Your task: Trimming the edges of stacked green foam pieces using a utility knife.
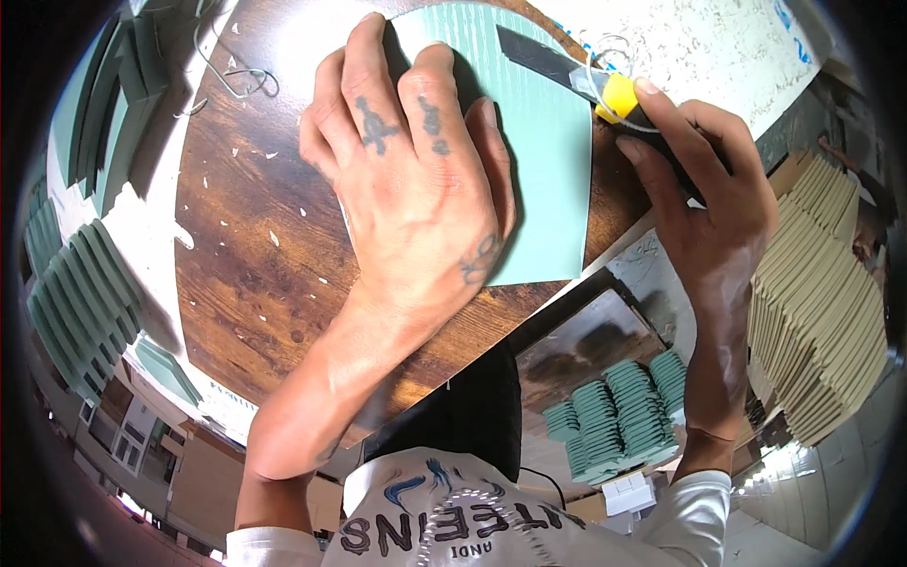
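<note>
My left hand (pixel 416 189) lies spread over a pale green, round-topped flat piece (pixel 548 198), fingers apart and pressing on it. That piece rests on a dark wood-grain board (pixel 246 255). In my right hand (pixel 718 184) is a yellow and black utility knife (pixel 619 98), gripped between thumb and fingers. Its long dark blade reaches over the upper right part of the green piece; whether it touches the surface, I cannot tell. A thin, pale curled strip (pixel 605 59) loops around the front of the knife.
Stacks of green pieces (pixel 80 302) stand at the left, and more green stacks (pixel 619 416) sit lower right. A tall cream stack (pixel 822 302) is at the far right. Thin curled offcuts (pixel 231 76) lie upper left. A white, scrap-flecked surface (pixel 718 57) extends at the upper right.
</note>
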The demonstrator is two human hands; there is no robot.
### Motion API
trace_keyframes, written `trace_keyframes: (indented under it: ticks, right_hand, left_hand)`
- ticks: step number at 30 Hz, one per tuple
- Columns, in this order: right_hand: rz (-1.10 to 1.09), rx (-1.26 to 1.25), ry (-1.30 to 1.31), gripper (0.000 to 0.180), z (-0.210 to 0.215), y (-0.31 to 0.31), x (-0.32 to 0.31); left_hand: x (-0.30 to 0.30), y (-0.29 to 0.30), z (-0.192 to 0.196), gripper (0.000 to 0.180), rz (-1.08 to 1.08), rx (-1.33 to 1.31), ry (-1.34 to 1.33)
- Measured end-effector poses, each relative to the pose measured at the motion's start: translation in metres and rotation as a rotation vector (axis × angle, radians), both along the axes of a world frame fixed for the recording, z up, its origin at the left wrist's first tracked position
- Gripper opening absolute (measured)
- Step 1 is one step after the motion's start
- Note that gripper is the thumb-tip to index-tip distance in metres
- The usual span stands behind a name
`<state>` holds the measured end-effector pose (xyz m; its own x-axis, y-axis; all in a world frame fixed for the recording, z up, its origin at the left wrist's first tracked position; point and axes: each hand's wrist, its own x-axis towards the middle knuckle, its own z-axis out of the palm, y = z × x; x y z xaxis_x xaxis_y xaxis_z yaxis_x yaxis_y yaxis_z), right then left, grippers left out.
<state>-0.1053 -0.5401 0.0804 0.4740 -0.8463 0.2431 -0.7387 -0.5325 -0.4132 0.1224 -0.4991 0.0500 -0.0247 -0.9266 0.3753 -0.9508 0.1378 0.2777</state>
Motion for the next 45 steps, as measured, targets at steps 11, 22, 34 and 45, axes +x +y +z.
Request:
trace_keyframes:
  ticks: [11,22,34,45]
  right_hand:
    - [-0.169,0.059,0.059,0.046,0.006,0.108,0.008]
    - [-0.347,0.093,0.045,0.047,0.009,0.115,0.028]
    - [-0.369,0.127,0.062,0.045,0.010,0.116,0.028]
    - [-0.243,0.079,0.094,0.042,0.009,0.069,0.011]
  left_hand:
    - [0.047,-0.033,0.003,0.061,-0.232,0.051,-0.092]
    - [0.032,0.020,0.031,0.142,-0.187,0.391,-0.004]
    - [0.036,0.024,0.018,0.126,-0.172,0.304,0.045]
    - [0.041,0.020,0.013,0.118,-0.231,0.255,0.077]
